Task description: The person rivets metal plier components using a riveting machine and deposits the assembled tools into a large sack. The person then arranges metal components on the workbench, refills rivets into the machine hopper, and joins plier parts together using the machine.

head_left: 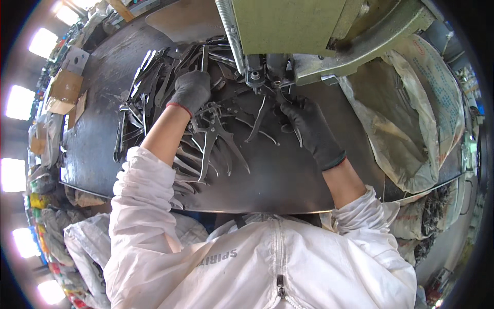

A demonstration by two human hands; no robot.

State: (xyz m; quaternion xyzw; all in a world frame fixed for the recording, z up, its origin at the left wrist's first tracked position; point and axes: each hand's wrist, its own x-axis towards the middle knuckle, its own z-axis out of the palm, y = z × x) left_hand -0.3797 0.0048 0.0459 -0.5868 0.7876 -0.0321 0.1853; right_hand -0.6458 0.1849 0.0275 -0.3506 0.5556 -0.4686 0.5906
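Note:
Both of my hands wear dark grey knit gloves. My left hand [193, 88] is closed, back upward, over a pile of metal plier parts [154, 82]; a flat metal strip [205, 57] stands out just above its knuckles, but what lies inside the fingers is hidden. My right hand [311, 129] is closed round a pair of pliers [299, 137] at the lower end of a green machine [288, 26]. A slim handle shows below its fingers, while the jaw end is partly hidden under the machine's tooling [276, 77]. Between my hands, more locking pliers [260, 121] lie with handles spread.
Several assembled locking pliers [211, 147] lie toward me, left of centre on the dark metal table [278, 190]. A large open woven sack [396, 129] occupies the right side. Cardboard boxes [65, 91] stand beyond the left edge. The machine overhangs the far middle.

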